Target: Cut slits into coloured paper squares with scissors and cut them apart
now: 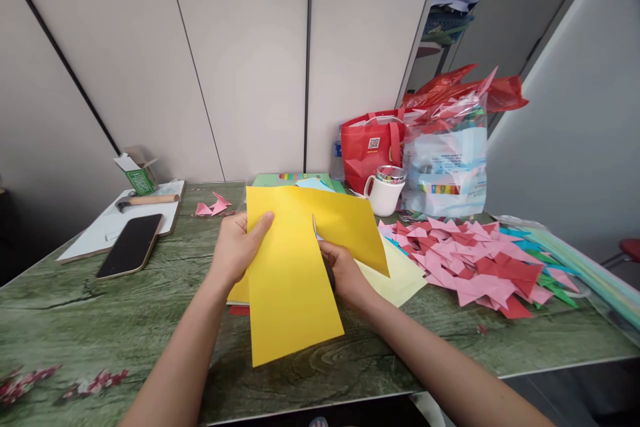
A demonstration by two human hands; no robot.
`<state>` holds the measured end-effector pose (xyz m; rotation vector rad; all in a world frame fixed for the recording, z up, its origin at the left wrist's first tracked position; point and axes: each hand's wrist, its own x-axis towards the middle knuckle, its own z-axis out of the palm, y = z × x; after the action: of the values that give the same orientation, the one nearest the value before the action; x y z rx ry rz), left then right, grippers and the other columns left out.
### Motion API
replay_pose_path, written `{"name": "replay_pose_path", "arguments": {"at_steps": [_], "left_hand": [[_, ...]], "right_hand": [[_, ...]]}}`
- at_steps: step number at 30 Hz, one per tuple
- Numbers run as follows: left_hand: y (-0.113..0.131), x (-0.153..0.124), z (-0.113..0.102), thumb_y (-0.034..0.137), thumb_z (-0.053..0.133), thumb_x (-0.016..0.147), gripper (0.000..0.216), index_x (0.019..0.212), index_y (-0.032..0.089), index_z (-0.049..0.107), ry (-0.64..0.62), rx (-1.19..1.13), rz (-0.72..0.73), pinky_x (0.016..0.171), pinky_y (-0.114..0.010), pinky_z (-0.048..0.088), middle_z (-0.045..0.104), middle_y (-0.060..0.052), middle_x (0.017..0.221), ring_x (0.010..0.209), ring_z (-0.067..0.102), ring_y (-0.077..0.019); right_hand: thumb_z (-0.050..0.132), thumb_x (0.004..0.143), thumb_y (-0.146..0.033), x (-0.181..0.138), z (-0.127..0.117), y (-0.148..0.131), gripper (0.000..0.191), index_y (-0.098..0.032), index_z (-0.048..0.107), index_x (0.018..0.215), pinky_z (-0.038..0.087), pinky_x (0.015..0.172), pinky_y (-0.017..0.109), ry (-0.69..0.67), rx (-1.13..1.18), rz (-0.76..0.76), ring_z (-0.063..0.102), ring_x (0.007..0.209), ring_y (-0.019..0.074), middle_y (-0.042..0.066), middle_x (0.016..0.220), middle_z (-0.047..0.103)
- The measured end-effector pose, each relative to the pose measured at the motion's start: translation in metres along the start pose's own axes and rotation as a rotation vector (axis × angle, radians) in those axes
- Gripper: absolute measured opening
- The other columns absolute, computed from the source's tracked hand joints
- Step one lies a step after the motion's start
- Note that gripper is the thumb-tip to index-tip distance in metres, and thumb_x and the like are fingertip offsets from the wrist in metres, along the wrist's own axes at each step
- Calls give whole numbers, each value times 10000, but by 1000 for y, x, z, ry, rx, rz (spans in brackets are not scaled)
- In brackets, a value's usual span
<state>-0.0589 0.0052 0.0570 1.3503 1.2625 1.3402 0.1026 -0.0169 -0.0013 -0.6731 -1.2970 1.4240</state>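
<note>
A large sheet of yellow paper (290,273) is held up above the table, split by a cut that runs up from its lower edge. My left hand (237,243) grips the sheet's left edge, thumb on the front face. In the cut, my right hand (343,270) is closed around a pair of scissors (315,225); a blade tip pokes through the paper, and the handles are mostly hidden by the fingers. To the right of the cut, the yellow flap bends away. Pale yellow paper (395,277) lies on the table behind my right hand.
A heap of folded pink and red paper pieces (470,253) covers the right side. Behind it stand a white mug (385,193), a red bag (367,153) and a filled plastic bag (445,167). At left lie a phone (131,247), a hammer (150,199) and a white board (90,240).
</note>
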Motion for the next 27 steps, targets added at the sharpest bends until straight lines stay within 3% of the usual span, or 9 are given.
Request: {"name": "replay_pose_path", "arguments": {"at_steps": [5,10,15,16,18,23,25,27], "left_hand": [[0,6,-4,335,673,589,228,651,126,608,30,-153,-85,410,-256,472,658,-52,574,453,595,-173],[-2,12,-10,300,686,587,239,717,113,615,21,-289,-115,507,-279,510,674,-67,615,541,631,-194],[-5,19,-19,256,691,575,198,682,111,610,158,-295,-105,484,-287,520,675,-69,601,535,636,-212],[-4,20,-21,238,686,580,183,692,113,612,174,-302,-108,481,-290,522,676,-67,602,533,637,-213],[-1,20,-25,198,674,591,165,724,119,619,156,-310,-141,477,-291,526,680,-68,611,539,640,-218],[7,15,-27,209,665,611,202,796,132,640,8,-298,-224,445,-282,522,686,-77,626,575,646,-241],[8,14,-25,227,672,607,196,776,132,644,-21,-288,-233,425,-275,517,686,-80,623,571,645,-247],[6,14,-24,234,679,603,193,761,128,645,-38,-278,-245,419,-271,514,686,-85,626,567,644,-248]], "right_hand": [[671,590,-364,1,-4,1,399,-188,608,942,497,642,325,-71,-45,91,609,660,166,13,774,665],[669,588,-364,1,-9,-1,399,-186,599,938,471,511,265,-37,-104,111,561,521,131,-22,574,620],[630,634,-361,1,-20,-14,265,-158,600,801,435,474,235,-240,-209,264,522,450,98,-27,548,578],[612,656,-357,2,-22,-16,245,-154,591,791,425,470,228,-225,-232,240,518,450,94,-25,547,569],[585,685,-345,4,-24,-18,238,-153,569,825,422,493,226,-52,-270,84,518,481,95,-25,554,548],[604,668,-322,10,-30,-18,331,-179,518,955,437,722,307,611,-440,-392,545,766,151,30,813,572],[617,655,-322,12,-33,-17,363,-182,505,970,421,784,329,708,-438,-461,532,873,175,58,929,570],[614,658,-337,12,-35,-17,367,-179,499,969,447,729,317,692,-369,-417,552,833,177,60,902,586]]}}
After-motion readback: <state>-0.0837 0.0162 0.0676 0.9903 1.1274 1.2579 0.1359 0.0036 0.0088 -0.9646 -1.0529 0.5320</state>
